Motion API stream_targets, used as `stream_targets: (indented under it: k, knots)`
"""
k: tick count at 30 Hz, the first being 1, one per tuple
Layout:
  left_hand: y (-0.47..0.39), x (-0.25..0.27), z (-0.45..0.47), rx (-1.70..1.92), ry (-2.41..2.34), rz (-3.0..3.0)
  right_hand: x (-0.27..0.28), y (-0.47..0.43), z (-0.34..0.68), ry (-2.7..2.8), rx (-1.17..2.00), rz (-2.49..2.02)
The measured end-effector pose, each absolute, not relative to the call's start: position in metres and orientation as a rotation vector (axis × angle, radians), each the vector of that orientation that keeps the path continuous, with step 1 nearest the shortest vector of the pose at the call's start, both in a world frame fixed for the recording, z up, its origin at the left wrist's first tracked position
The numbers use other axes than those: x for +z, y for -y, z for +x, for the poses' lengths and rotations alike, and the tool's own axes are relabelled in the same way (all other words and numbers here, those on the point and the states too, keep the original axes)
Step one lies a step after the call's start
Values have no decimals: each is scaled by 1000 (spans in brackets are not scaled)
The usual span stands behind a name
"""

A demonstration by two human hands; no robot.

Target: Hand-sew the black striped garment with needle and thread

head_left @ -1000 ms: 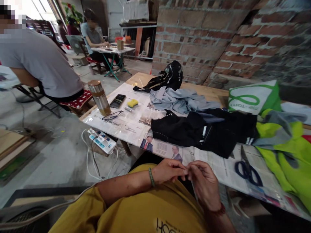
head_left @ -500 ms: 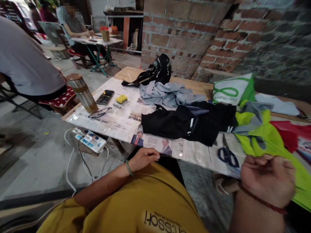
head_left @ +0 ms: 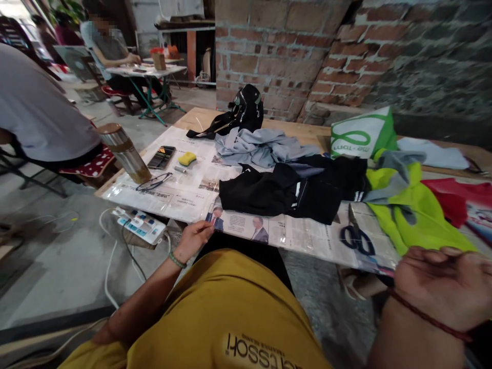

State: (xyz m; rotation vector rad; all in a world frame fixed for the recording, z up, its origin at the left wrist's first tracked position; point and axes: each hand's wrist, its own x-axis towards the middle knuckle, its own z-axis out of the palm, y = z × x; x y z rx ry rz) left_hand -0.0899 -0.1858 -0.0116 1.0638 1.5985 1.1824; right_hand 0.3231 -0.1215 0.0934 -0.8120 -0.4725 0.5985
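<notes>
My left hand [head_left: 195,240], with a green bead bracelet at the wrist, is closed in a pinch just at the front edge of the newspaper-covered table [head_left: 180,200]. Whatever the fingertips hold is too fine to make out. At the far right, my right hand [head_left: 442,284] is raised near the camera with its fingers curled in; its contents are hidden too. Dark-handled scissors [head_left: 356,240] lie just left of it. Behind them is a neon yellow and grey garment [head_left: 413,205]. Black clothing [head_left: 261,192] lies on the table between my hands.
A steel flask [head_left: 123,154], phone [head_left: 162,157], glasses [head_left: 154,181] and yellow sponge [head_left: 186,158] stand or lie at the left. Further back are grey cloth [head_left: 265,146], a black bag [head_left: 249,107] and a green-white bag [head_left: 363,134]. A power strip [head_left: 141,227] hangs beside the table; a person [head_left: 42,113] sits left.
My hands have moved farther apart: the left to the left and slightly up, the right further right. Both stay closed. The view has shifted slightly.
</notes>
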Motion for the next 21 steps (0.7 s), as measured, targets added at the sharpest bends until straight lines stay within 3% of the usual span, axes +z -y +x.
stream_targets:
  k: [8,15,21]
  knots:
    - [147,9,-86,1353,-1593,999,77,123,286,693,786,-787]
    - [111,15,-64,1000,-1576,1156,39,116,244,935,830,-979]
    - [99,34,-77,1352,-1592,1569,11,113,242,933,882,-1064]
